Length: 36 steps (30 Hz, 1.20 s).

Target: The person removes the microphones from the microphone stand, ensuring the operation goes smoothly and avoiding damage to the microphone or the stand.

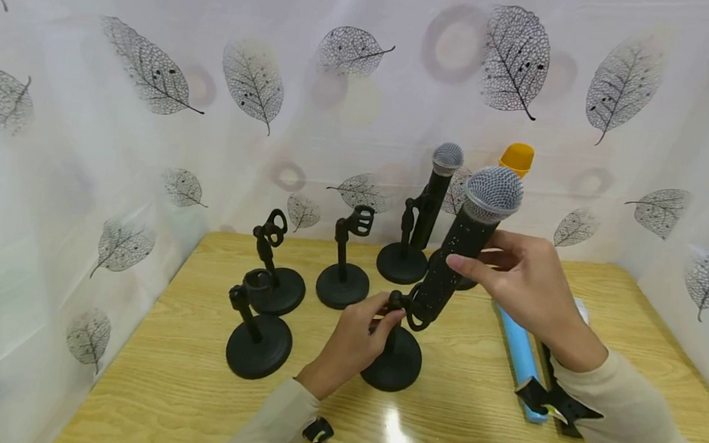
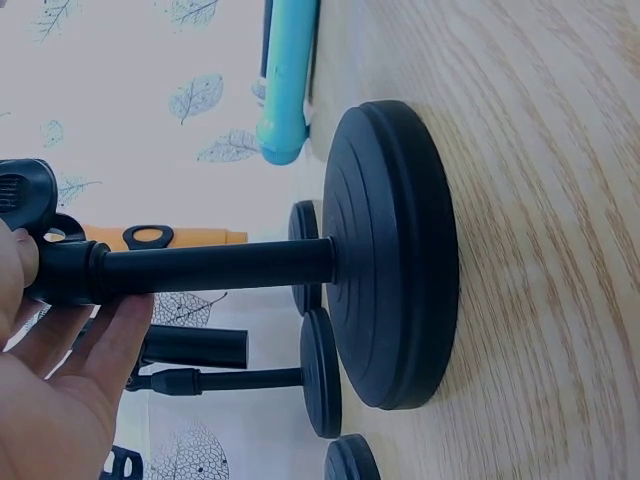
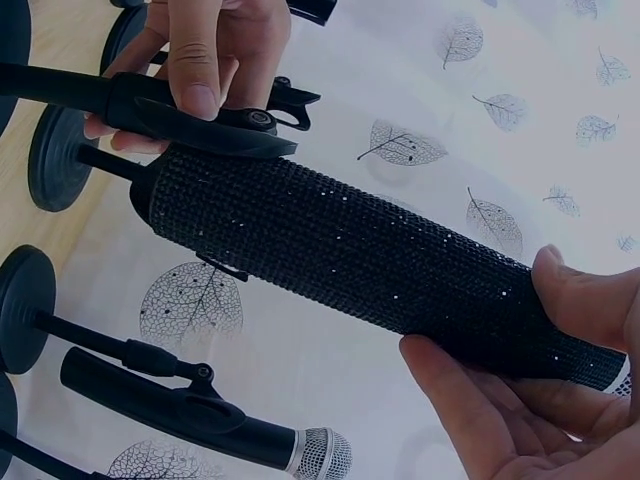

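My right hand [image 1: 523, 282] pinches a black glittery microphone [image 1: 464, 234] with a silver mesh head, tilted with the head up and to the right. Its lower end sits at the clip of a black desk microphone stand [image 1: 394, 359]. Around the top joint of that stand my left hand [image 1: 360, 338] curls its thumb and fingers. In the left wrist view the stand's round base [image 2: 385, 255] rests on the wood table. The right wrist view shows the clip [image 3: 215, 130] lying along the microphone's lower end.
Black stands with bare clips [image 1: 258, 347] stand to the left. Behind, another stand holds a black microphone [image 1: 436, 193], and an orange-topped one [image 1: 517, 158] is farther right. A blue microphone [image 1: 516, 355] lies on the table [image 1: 174, 403] by my right forearm. A leaf-print curtain [image 1: 369, 131] encloses the back.
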Each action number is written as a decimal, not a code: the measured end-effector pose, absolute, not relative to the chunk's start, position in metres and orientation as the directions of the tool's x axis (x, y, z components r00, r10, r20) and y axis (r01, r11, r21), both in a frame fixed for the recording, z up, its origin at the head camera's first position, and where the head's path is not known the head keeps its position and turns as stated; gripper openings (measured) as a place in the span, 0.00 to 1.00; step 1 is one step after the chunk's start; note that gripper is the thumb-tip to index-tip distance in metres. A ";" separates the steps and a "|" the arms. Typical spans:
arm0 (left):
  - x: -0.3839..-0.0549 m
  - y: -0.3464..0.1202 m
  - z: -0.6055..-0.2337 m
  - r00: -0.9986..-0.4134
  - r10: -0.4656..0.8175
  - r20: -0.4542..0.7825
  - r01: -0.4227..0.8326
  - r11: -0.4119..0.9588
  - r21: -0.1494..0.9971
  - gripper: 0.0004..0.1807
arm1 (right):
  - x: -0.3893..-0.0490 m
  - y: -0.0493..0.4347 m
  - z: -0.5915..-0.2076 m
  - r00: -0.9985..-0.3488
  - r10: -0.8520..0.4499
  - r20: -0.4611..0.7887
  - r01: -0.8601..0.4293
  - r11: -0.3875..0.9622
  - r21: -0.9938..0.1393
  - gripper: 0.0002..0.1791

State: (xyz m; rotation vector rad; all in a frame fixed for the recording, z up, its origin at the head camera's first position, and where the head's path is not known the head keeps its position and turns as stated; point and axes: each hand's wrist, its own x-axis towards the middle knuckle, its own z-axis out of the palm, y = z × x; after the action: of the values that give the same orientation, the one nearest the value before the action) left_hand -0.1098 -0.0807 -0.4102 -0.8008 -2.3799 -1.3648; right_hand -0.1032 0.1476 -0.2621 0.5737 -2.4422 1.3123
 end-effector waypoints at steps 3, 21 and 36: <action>-0.110 -0.081 -0.411 -0.808 0.324 0.493 0.589 0.400 0.702 0.08 | -0.102 0.148 -0.262 -0.875 -0.190 0.444 -0.476 0.494 -0.727 0.17; -0.109 -0.081 -0.411 -0.813 0.327 0.482 0.581 0.397 0.711 0.08 | -0.103 0.152 -0.259 -0.866 -0.174 0.468 -0.490 0.484 -0.725 0.17; -0.109 -0.081 -0.410 -0.816 0.326 0.477 0.576 0.400 0.713 0.08 | -0.102 0.155 -0.256 -0.881 -0.154 0.446 -0.460 0.495 -0.737 0.17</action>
State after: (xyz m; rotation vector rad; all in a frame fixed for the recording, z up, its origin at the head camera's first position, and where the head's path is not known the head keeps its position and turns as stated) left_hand -0.1091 -0.0814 -0.4098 -0.7921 -2.3986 -1.3785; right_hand -0.1018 0.1550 -0.2561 0.5157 -2.4215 1.3378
